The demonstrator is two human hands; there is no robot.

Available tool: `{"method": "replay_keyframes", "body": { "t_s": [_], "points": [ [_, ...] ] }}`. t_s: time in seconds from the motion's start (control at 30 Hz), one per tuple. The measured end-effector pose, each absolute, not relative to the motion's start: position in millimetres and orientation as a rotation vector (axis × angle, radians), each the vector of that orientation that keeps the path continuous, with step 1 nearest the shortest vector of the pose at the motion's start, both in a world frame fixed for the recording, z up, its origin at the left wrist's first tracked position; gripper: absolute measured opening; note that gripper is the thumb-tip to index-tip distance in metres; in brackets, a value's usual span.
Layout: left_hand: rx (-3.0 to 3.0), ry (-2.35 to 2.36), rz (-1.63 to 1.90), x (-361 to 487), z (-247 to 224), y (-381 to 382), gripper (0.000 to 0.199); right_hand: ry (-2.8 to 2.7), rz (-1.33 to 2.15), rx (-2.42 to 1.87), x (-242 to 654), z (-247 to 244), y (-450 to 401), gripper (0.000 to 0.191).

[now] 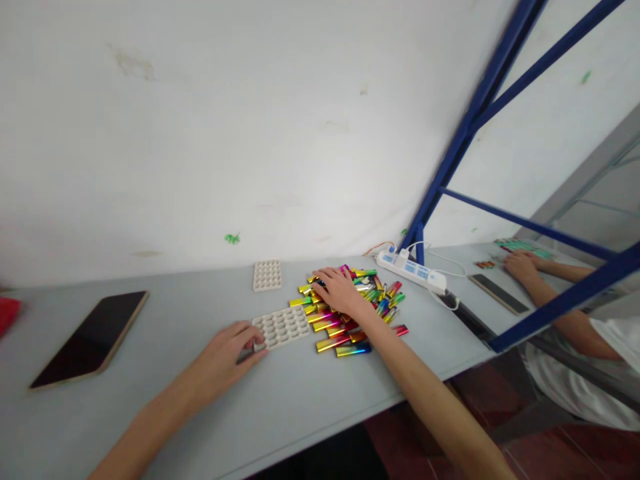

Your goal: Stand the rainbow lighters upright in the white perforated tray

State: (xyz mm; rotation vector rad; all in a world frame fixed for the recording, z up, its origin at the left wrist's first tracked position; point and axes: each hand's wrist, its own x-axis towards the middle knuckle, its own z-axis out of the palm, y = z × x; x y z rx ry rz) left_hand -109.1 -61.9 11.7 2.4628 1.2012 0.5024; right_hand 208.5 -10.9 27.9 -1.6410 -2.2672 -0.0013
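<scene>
Metallic multicoloured casings (333, 343) lie heaped on the table (320, 400) beside a slotted tray (285, 325). Left hand (233, 350) at tray's left end, right hand (340, 292) over heap; whether either grip is closed cannot be told.

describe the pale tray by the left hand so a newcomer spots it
Along the white wall runs a grey table bearing a shiny multicoloured pile. Just left of the pile lies the pale pitted tray. Unlike the second tray nearer the wall, it has the left hand at its edge.
</scene>
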Motion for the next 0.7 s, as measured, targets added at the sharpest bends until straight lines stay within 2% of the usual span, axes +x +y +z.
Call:
{"method": "replay_keyframes", "body": {
  "t_s": [0.1,0.27,0.4,0.53,0.7],
  "points": [
    [2.453,1.201,0.343,-100,27,-51,0.022,-2.309,0.023,-1.697,209,38,0,0.044],
    [2.407,1.201,0.224,-93,47,-27,0.044,-2.429,0.059,-1.701,212,54,31,0.040],
    [2.411,1.195,0.368,-88,52,-10,0.051,-2.494,0.113,-1.674,213,58,47,0.038],
    [2.387,1.211,0.564,-91,42,-2,0.049,-2.470,0.144,-1.637,215,55,45,0.045],
    [2.347,1.213,0.709,-104,31,-3,0.045,-2.384,0.170,-1.576,224,53,38,0.043]
  ]
}}
